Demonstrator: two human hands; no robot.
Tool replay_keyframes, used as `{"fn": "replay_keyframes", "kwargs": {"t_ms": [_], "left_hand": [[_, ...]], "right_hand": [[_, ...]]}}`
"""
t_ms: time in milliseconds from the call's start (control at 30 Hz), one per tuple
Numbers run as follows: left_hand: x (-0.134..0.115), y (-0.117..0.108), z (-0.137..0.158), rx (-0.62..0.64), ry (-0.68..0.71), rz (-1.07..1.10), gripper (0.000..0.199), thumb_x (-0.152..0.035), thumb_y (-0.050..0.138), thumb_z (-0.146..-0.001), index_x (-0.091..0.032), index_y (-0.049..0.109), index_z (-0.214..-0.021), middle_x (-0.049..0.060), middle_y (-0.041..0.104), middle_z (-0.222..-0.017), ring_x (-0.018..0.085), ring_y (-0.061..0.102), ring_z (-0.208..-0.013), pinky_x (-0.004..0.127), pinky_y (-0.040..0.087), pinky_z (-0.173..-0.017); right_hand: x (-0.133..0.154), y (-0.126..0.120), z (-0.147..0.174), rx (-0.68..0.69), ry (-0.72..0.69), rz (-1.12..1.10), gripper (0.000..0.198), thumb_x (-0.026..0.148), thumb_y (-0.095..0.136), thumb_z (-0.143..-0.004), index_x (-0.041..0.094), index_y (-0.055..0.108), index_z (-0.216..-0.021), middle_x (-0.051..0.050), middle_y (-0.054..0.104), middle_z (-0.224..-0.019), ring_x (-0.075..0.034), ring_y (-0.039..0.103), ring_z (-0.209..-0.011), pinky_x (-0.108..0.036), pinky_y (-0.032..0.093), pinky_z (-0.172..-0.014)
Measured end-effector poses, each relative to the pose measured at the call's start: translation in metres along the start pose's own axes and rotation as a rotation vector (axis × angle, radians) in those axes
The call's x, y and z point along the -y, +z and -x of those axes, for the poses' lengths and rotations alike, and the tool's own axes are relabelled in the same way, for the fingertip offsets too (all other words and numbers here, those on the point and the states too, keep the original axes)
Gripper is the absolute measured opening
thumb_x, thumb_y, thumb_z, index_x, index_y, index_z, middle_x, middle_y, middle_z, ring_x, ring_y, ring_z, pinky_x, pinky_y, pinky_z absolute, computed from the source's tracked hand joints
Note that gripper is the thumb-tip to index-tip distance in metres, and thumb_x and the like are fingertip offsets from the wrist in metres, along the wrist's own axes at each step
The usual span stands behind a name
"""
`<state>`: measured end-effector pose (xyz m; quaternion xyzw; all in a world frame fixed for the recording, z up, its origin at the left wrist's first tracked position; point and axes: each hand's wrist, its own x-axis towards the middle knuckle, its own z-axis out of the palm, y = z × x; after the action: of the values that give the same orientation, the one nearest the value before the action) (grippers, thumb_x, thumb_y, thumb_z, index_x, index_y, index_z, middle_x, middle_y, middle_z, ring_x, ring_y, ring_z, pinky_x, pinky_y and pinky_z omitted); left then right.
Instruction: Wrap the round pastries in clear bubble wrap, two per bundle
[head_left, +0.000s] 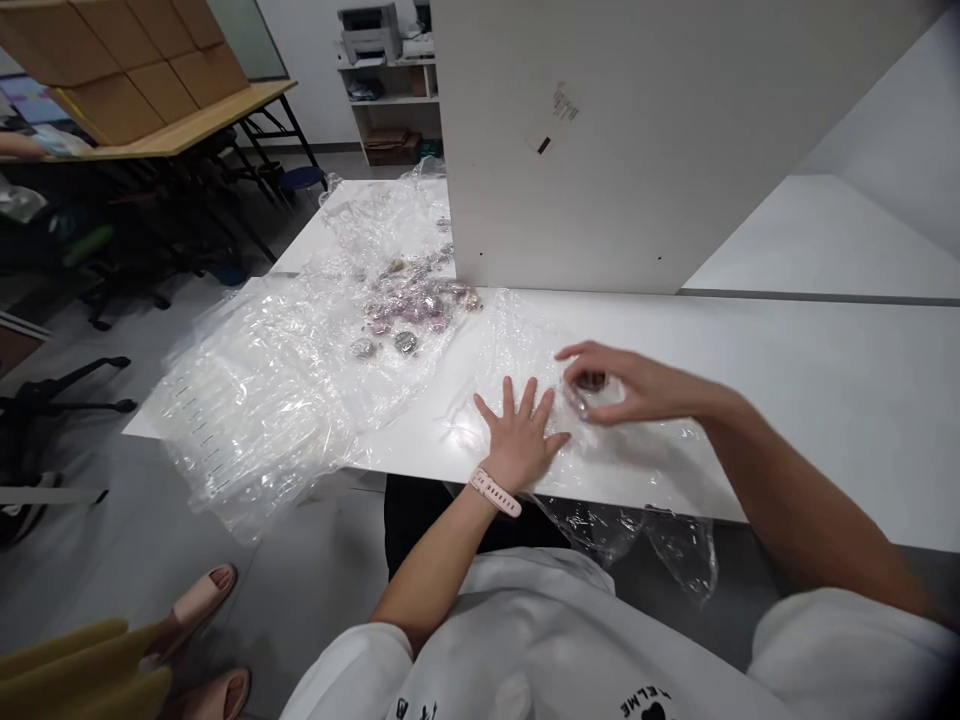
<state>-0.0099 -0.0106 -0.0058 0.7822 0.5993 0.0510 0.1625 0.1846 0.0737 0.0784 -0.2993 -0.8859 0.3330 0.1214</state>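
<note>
With fingers spread, my left hand (519, 440) lies flat on a thin clear plastic sheet (495, 345) on the white table. Just to its right, my right hand (626, 385) curls its thumb and fingers round a small dark wrapped item (594, 381); its exact kind is hidden by the fingers and blur. Part of the clear plastic (679, 550) hangs over the table's front edge. To the left, small wrapped dark and pinkish pieces (409, 305) lie scattered on the plastic, with a round grey one (406, 343) nearest me.
A large pile of clear plastic bags (262, 380) spills over the table's left edge. A tall white panel (585, 180) stands behind my hands. Another person's slippered foot (202, 600) shows at lower left. Cardboard boxes (150, 80) sit on a wooden table farther back.
</note>
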Motion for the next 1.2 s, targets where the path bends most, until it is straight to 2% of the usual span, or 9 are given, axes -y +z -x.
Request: {"fn": "replay_keyframes", "kwargs": {"t_ms": [167, 367, 467, 600, 700, 833, 1000, 1100, 1200], "left_hand": [[0.018, -0.018, 0.026, -0.132, 0.028, 0.147, 0.049, -0.025, 0.034, -0.102, -0.019, 0.037, -0.150, 0.015, 0.026, -0.164, 0.035, 0.016, -0.154, 0.072, 0.015, -0.118], [0.041, -0.007, 0.101, -0.184, 0.466, 0.114, 0.059, -0.020, 0.061, -0.091, -0.022, 0.040, -0.147, 0.015, 0.033, -0.160, 0.032, 0.017, -0.154, 0.063, 0.023, -0.122], [0.044, 0.005, 0.110, -0.251, 0.530, 0.084, 0.050, -0.010, 0.059, -0.090, -0.023, 0.051, -0.137, 0.013, 0.047, -0.151, 0.031, 0.032, -0.149, 0.061, 0.032, -0.119], [0.032, 0.003, 0.098, -0.476, 0.558, 0.285, 0.008, -0.018, 0.060, -0.094, -0.022, 0.066, -0.099, 0.008, 0.072, -0.112, 0.024, 0.063, -0.117, 0.047, 0.051, -0.104], [0.021, -0.011, 0.071, -0.556, 0.458, 0.424, 0.012, -0.026, 0.059, -0.096, -0.020, 0.064, -0.086, 0.003, 0.072, -0.081, 0.016, 0.067, -0.078, 0.032, 0.056, -0.075], [0.012, -0.033, 0.007, -0.503, 0.274, 0.269, 0.025, -0.036, 0.055, -0.099, -0.019, 0.065, -0.084, 0.000, 0.062, -0.060, 0.015, 0.057, -0.053, 0.029, 0.048, -0.055], [-0.015, -0.040, -0.029, -0.666, 0.227, -0.020, 0.023, -0.016, 0.053, -0.095, -0.016, 0.063, -0.116, 0.016, 0.066, -0.124, 0.031, 0.059, -0.121, 0.055, 0.046, -0.100], [-0.033, -0.023, -0.016, -0.404, 0.507, -0.046, 0.042, -0.023, 0.056, -0.095, -0.013, 0.052, -0.136, 0.017, 0.054, -0.144, 0.030, 0.047, -0.138, 0.053, 0.038, -0.115], [-0.035, -0.002, -0.016, -0.064, 0.516, -0.053, 0.078, -0.046, 0.068, -0.087, -0.009, 0.037, -0.149, 0.020, 0.037, -0.158, 0.036, 0.030, -0.149, 0.054, 0.032, -0.119]], "right_hand": [[-0.011, 0.056, 0.037, 0.019, 0.038, 0.301, 0.039, 0.046, 0.069, -0.083, 0.027, 0.067, -0.117, -0.011, 0.048, -0.149, -0.034, 0.048, -0.132, -0.055, 0.042, -0.104], [0.030, 0.091, 0.105, -0.165, -0.009, 0.439, 0.087, 0.070, 0.064, -0.081, 0.031, 0.037, -0.154, -0.009, 0.025, -0.164, -0.036, 0.026, -0.150, -0.056, 0.032, -0.116], [0.046, 0.133, 0.137, -0.245, 0.013, 0.553, 0.069, 0.049, 0.064, -0.090, 0.028, 0.041, -0.152, -0.011, 0.032, -0.161, -0.034, 0.032, -0.148, -0.055, 0.032, -0.115], [0.039, 0.167, 0.148, -0.611, 0.058, 0.525, 0.031, 0.013, 0.054, -0.094, 0.028, 0.063, -0.120, -0.005, 0.067, -0.129, -0.024, 0.059, -0.125, -0.047, 0.040, -0.109], [0.029, 0.147, 0.138, -0.736, 0.224, 0.282, 0.016, 0.023, 0.051, -0.097, 0.025, 0.066, -0.094, -0.001, 0.075, -0.091, -0.019, 0.069, -0.091, -0.037, 0.050, -0.090], [0.009, 0.097, 0.109, -0.641, 0.559, -0.077, 0.030, 0.042, 0.051, -0.094, 0.022, 0.064, -0.075, -0.001, 0.067, -0.070, -0.016, 0.061, -0.065, -0.028, 0.045, -0.062], [-0.027, 0.068, 0.073, -0.553, 0.761, -0.256, 0.037, 0.055, 0.055, -0.086, 0.020, 0.063, -0.076, 0.002, 0.054, -0.049, -0.013, 0.051, -0.046, -0.027, 0.040, -0.054], [-0.043, 0.069, 0.063, -0.504, 0.741, -0.121, 0.036, 0.050, 0.054, -0.086, 0.019, 0.060, -0.069, 0.000, 0.057, -0.047, -0.013, 0.049, -0.044, -0.027, 0.038, -0.053], [-0.056, 0.067, 0.063, -0.545, 0.632, -0.026, 0.035, 0.046, 0.056, -0.085, 0.018, 0.060, -0.064, -0.002, 0.057, -0.046, -0.013, 0.048, -0.045, -0.028, 0.037, -0.054]]}}
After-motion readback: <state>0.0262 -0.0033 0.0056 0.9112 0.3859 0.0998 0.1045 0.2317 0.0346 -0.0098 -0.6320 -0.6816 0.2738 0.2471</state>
